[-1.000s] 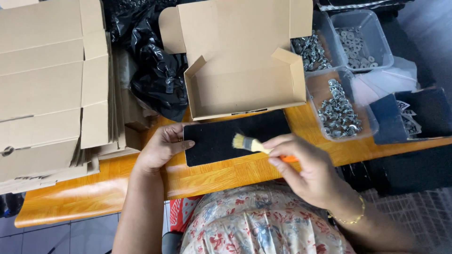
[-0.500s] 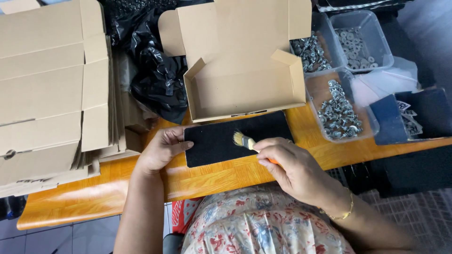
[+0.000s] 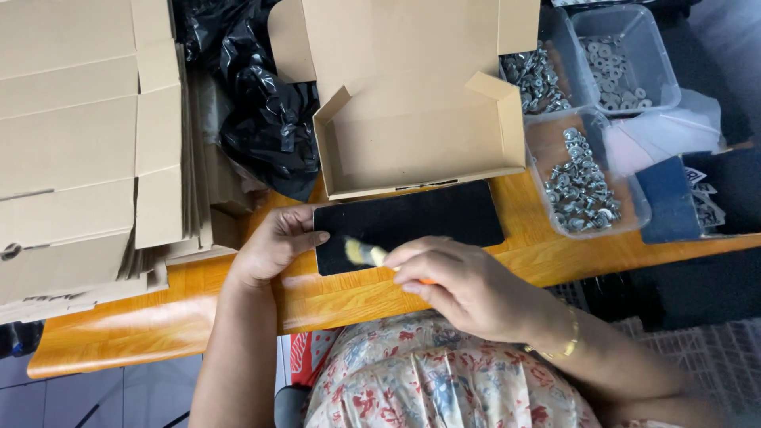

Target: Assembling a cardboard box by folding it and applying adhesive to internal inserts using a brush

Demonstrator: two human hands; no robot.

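A flat black rectangular pad (image 3: 420,222) lies on the orange wooden table (image 3: 158,317), just in front of an open cardboard box (image 3: 416,135). My left hand (image 3: 273,246) rests on the pad's left edge, fingers spread, holding it down. My right hand (image 3: 460,285) grips a small brush (image 3: 361,252) with pale yellow bristles and an orange handle. The bristles touch the pad's front left part. Most of the handle is hidden in my fingers.
Flattened cardboard boxes (image 3: 79,143) are stacked at the left. A crumpled black plastic bag (image 3: 261,111) lies behind them. Clear plastic tubs of metal washers and screws (image 3: 583,178) stand at the right, beside a dark blue box (image 3: 670,198).
My right hand has carried the brush leftward across the black pad, toward my left hand. The left hand has stayed on the pad's edge.
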